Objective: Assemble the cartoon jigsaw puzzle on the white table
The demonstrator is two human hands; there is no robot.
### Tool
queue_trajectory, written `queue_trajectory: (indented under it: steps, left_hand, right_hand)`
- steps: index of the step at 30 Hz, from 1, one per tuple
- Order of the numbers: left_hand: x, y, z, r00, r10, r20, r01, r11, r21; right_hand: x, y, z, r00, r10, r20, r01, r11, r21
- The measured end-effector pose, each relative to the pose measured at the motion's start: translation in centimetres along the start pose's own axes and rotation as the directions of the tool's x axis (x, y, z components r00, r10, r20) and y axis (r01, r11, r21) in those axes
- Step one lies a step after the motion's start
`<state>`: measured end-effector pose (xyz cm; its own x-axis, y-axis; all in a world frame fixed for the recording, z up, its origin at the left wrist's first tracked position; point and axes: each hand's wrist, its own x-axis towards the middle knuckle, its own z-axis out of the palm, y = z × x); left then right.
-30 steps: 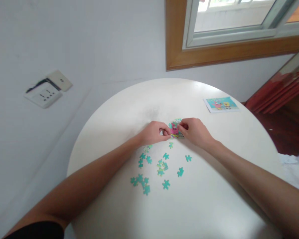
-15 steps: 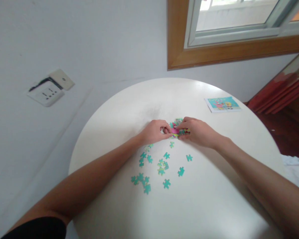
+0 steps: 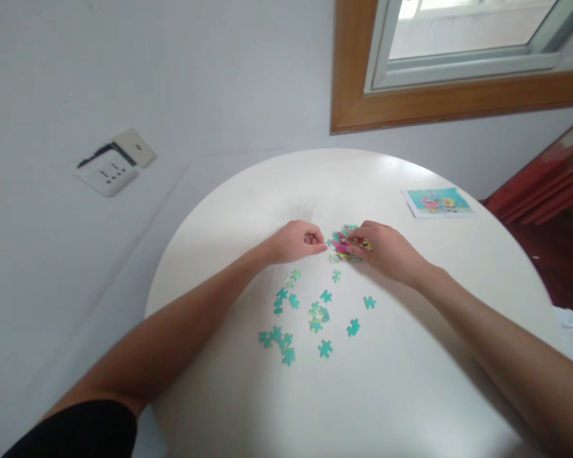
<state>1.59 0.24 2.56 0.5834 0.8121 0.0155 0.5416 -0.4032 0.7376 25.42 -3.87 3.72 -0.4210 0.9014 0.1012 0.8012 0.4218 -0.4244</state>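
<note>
A partly joined jigsaw puzzle with a pink cartoon figure and a bit of yellow lies on the white round table. My right hand covers its right part, thumb and fingers gripping it against the tabletop. At its left edge is my left hand, thumb and forefinger pinched together; whether a piece sits in the pinch is too small to tell. Nearer to me, loose teal and pale green puzzle pieces lie scattered, several of them clustered at the left.
Toward the back right of the table rests a picture sheet with pink and yellow cartoon figures. A wall with a socket borders the table's left side. Behind are a wood-framed window and a red curtain.
My left hand has drawn slightly back from the puzzle's left edge, showing more of it. My right hand stays on the puzzle. The whole view has shifted a little.
</note>
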Motion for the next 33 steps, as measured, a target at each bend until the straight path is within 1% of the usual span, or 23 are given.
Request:
queue_trajectory:
  steps: [2, 3, 5, 7, 9, 11, 13, 15, 16, 18, 21, 23, 25, 29, 33]
  left_hand:
    - [-0.4, 0.4, -0.5, 0.997, 0.027, 0.066, -0.028, 0.999, 0.020]
    - [-0.5, 0.6, -0.5, 0.996, 0.043, 0.075, -0.045, 0.999, 0.025]
    - [-0.7, 0.9, -0.5, 0.997, 0.061, 0.053, -0.063, 0.998, 0.024]
    - [-0.6, 0.9, -0.4, 0.998, 0.054, 0.017, -0.054, 0.998, 0.033]
    - [-0.6, 1.0, -0.9, 0.999, 0.049, 0.010, -0.049, 0.996, 0.077]
    - [-0.8, 1.3, -2.1, 0.997, 0.066, 0.029, -0.070, 0.987, 0.145]
    - [-1.3, 1.8, -3.8, 0.995, 0.083, 0.048, -0.091, 0.974, 0.207]
    - [-2.2, 2.3, -5.4, 0.996, 0.040, 0.079, -0.057, 0.969, 0.238]
    - [-2.7, 2.4, -6.1, 0.994, 0.011, 0.112, -0.039, 0.967, 0.251]
    - [-4.0, 2.4, -6.7, 0.983, -0.046, 0.177, -0.005, 0.960, 0.279]
    - [-5.9, 1.5, -5.9, 0.978, -0.074, 0.196, 0.019, 0.963, 0.270]
    - [-7.1, 0.7, -4.8, 0.986, -0.052, 0.156, 0.015, 0.973, 0.228]
    - [-7.9, 0.0, -3.9, 0.988, -0.034, 0.150, 0.004, 0.981, 0.195]
    - [-8.7, -0.6, -3.1, 0.987, -0.038, 0.157, 0.009, 0.983, 0.182]
    - [-8.9, -0.1, -3.1, 0.979, -0.042, 0.197, -0.002, 0.976, 0.217]
  right_hand:
    - [0.1, 0.1, 0.0, 1.000, 0.014, -0.024, -0.014, 1.000, -0.001]
    - [0.1, 0.3, 0.1, 0.999, 0.020, -0.033, -0.020, 1.000, -0.002]
    - [0.2, 0.6, 0.2, 0.999, 0.029, -0.044, -0.029, 1.000, -0.003]
    - [0.3, 1.0, 0.3, 0.998, 0.031, -0.056, -0.032, 0.999, -0.006]
    - [0.4, 1.3, 0.3, 0.997, 0.035, -0.064, -0.036, 0.999, -0.013]
    - [0.5, 1.5, 0.2, 0.996, 0.048, -0.070, -0.050, 0.998, -0.025]
    - [0.7, 1.7, 0.1, 0.995, 0.067, -0.076, -0.070, 0.997, -0.032]
    - [0.9, 2.0, -0.1, 0.992, 0.088, -0.087, -0.091, 0.995, -0.027]
    - [0.9, 2.1, -0.1, 0.991, 0.099, -0.094, -0.102, 0.995, -0.022]
    - [1.0, 2.4, -0.2, 0.986, 0.123, -0.115, -0.125, 0.992, -0.014]
    - [1.1, 2.8, -0.3, 0.978, 0.146, -0.148, -0.149, 0.989, -0.009]
    - [1.1, 2.8, -0.4, 0.976, 0.152, -0.157, -0.155, 0.988, -0.010]
    - [1.1, 2.7, -0.4, 0.974, 0.163, -0.155, -0.167, 0.986, -0.013]
    - [1.2, 2.6, -0.4, 0.971, 0.187, -0.149, -0.191, 0.981, -0.013]
    - [1.3, 2.8, -0.3, 0.968, 0.196, -0.158, -0.199, 0.980, -0.004]
